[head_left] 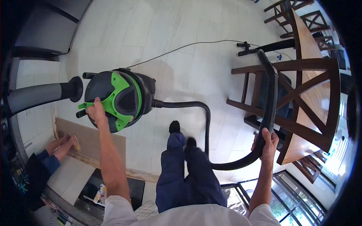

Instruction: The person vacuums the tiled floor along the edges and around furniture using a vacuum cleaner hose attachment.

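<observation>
A green and black vacuum cleaner (128, 98) is to the left, in front of my feet. Its green top handle is in the grip of my left hand (97, 112), the fingers wrapped around it. From the canister's side a black hose (207, 130) runs right, bends down past my feet and curves up again. My right hand (266, 144) is closed around the thick black hose end, just below the curved black tube (270, 90) that rises beside a wooden chair. The far end of that tube points toward the chair legs.
A wooden chair (309, 101) and long wooden table (290, 152) stand at right. A thin cable (188, 45) crosses the tiled floor. Grey cylindrical post (36, 98) is at left, near a brown mat (109, 141) where another person's legs (62, 148) show.
</observation>
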The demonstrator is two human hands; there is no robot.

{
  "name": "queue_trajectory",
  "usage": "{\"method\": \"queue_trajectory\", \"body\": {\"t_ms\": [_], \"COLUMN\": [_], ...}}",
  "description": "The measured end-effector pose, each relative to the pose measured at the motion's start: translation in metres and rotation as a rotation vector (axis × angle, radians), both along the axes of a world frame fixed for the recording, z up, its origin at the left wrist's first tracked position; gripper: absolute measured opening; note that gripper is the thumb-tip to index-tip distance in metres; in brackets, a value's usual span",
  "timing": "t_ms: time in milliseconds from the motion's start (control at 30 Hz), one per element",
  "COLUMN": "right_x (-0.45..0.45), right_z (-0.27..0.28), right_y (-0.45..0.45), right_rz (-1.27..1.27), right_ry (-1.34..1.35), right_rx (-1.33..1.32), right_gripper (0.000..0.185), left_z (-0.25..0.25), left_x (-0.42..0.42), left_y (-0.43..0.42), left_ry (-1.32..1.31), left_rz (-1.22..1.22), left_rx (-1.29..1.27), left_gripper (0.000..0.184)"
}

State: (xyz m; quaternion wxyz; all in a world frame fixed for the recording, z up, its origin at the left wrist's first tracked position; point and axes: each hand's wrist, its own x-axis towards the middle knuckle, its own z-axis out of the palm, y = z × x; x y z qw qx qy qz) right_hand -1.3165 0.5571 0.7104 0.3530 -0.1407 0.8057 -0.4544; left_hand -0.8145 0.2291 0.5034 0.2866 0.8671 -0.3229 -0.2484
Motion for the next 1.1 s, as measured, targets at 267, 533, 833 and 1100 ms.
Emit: {"method": "queue_trajectory", "body": {"t_ms": [267, 533, 833, 1100], "right_x": [-0.014, 0.016, -0.032, -0.065], "right_z": [-0.005, -0.027, 0.03, 0.081], "right_y": [-0.022, 0.013, -0.032, -0.035], "right_rz": [-0.061, -0.067, 0.137, 0.766], "right_ry": [-0.116, -0.324, -0.462, -1.098], "right_rx": [-0.012, -0.218, -0.556, -1.048], "right_gripper": [0.046, 0.063, 0.061, 0.069], "left_z": [-0.017, 0.043, 0.076, 0.087], "left_x": [0.122, 0.005, -0.274, -0.255], "left_y": [-0.046, 0.018, 0.446, 0.524], "left_ry": [0.179, -0.748, 0.836, 0.673], "left_rz": [-0.148, -0.432, -1.449, -1.027], "left_rx": [-0.235, 0.121, 0.617, 0.589], "left_gripper": [0.064, 0.078, 0.056, 0.037]}}
